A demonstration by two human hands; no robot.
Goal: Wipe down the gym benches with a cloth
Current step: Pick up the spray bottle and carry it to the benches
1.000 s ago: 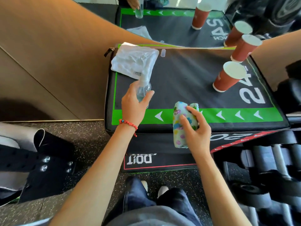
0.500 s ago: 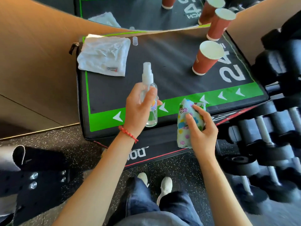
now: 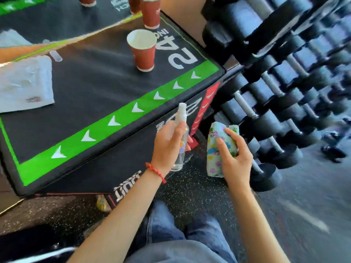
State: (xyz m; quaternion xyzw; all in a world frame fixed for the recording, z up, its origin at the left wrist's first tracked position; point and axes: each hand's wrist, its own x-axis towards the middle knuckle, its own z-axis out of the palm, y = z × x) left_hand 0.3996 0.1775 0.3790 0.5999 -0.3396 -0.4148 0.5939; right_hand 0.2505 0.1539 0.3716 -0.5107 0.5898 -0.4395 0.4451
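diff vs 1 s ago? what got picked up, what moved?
Left hand took the spray bottle off the black box top and carried it past the front edge, beside the patterned cloth. Right hand kept gripping the cloth. White towel and red cup stayed put.

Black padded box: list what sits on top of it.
On the black padded box: a red paper cup, a white folded cloth, a small clear cap. Another cup stands further back. Anything under the cloth is hidden.
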